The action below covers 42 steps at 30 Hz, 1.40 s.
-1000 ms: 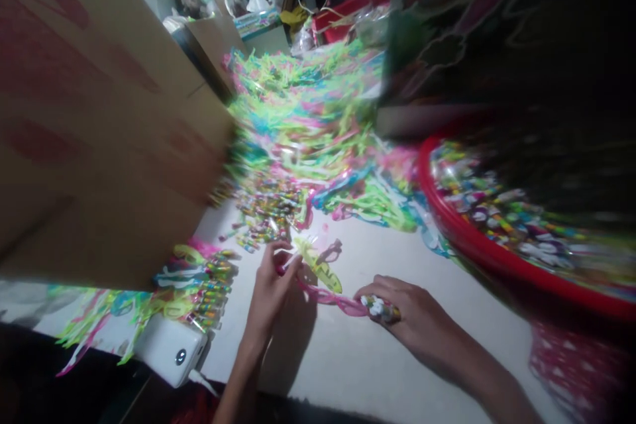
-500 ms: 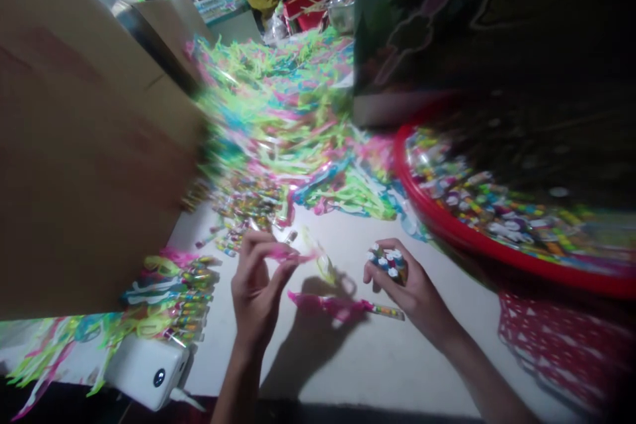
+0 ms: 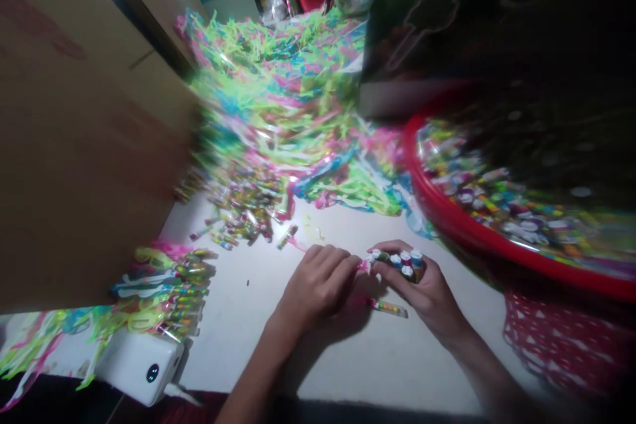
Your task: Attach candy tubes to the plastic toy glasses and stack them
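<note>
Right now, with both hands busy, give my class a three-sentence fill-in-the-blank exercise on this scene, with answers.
The right hand holds several small tubes with ____ tops.
The big tub has a ____ rim.
The white device lies toward the ____ side of the picture.

Missing words: white; red; left.

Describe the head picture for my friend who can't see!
Someone's right hand holds several white-capped tubes above a white table, while the left hand touches something pink beside them. Colourful strips lie behind; a red tub is on the right.
</note>
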{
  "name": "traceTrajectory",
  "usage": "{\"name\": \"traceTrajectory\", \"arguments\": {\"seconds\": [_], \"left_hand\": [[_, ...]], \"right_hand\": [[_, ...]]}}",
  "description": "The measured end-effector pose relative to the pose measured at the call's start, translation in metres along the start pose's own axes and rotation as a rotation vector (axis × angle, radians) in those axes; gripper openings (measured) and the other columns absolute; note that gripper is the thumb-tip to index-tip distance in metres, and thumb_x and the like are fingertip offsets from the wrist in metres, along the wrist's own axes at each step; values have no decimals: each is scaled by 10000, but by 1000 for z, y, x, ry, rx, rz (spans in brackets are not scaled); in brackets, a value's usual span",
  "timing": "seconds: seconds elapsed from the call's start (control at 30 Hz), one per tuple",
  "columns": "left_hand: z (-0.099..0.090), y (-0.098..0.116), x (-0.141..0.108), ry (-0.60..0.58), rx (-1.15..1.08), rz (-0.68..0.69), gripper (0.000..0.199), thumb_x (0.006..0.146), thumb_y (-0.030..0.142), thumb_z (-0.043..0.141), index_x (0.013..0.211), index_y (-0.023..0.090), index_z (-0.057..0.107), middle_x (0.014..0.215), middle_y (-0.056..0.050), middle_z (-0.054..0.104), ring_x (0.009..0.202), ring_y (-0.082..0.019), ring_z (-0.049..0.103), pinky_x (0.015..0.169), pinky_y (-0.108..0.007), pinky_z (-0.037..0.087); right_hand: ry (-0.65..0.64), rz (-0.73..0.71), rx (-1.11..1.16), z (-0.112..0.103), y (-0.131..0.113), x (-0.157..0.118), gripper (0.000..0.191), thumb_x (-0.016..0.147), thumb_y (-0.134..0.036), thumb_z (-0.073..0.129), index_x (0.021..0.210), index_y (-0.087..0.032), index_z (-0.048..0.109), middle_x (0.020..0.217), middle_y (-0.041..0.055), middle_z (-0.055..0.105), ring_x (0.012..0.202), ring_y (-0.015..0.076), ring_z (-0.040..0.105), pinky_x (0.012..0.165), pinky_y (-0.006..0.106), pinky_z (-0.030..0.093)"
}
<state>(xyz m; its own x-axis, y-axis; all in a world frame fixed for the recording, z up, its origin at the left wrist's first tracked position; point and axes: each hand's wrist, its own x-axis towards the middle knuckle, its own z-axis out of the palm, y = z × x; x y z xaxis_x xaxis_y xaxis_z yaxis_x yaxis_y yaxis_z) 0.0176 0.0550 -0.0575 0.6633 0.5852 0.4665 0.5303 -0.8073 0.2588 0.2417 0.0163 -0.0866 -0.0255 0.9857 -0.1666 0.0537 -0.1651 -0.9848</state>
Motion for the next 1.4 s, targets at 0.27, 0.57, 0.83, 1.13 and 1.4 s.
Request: {"name": "traceTrajectory", "arguments": {"seconds": [0.27,0.57,0.83,1.13,1.4], "left_hand": [[3,3,-2,-24,290,106,171,1090,192,517,1205,108,611,981,-72,737,850,-185,629,759,-335,435],[5,0,-4,-27,319,129,181,1079,179,544,1225,91,603,985,-62,724,849,-181,615,763,-332,434],[7,-3,-6,-58,350,164,162,1075,153,533,1202,80,603,994,-70,712,846,-183,600,761,-339,417],[14,-8,-18,-174,213,93,153,1104,243,511,1136,121,597,915,-33,675,820,-167,594,744,-337,402],[13,-5,-11,-113,210,92,185,1095,242,494,1136,128,634,907,-51,697,825,-169,646,732,-327,441]], "right_hand": [[49,57,70,3,7,-3,408,944,-581,798,1100,-219,692,774,6,733,706,154,663,659,235,501],[111,122,12,5,4,-4,498,926,-645,780,1146,-208,689,779,32,746,623,157,590,488,254,368],[33,38,-118,5,9,-2,460,963,-669,719,1072,-223,684,790,15,726,717,179,680,711,270,528],[-25,-118,-340,12,0,-10,320,1011,-575,675,993,-256,700,684,-42,605,564,135,515,574,247,436],[31,-34,-241,9,10,-12,348,975,-601,695,971,-253,697,719,-26,676,629,162,639,583,212,504]]}}
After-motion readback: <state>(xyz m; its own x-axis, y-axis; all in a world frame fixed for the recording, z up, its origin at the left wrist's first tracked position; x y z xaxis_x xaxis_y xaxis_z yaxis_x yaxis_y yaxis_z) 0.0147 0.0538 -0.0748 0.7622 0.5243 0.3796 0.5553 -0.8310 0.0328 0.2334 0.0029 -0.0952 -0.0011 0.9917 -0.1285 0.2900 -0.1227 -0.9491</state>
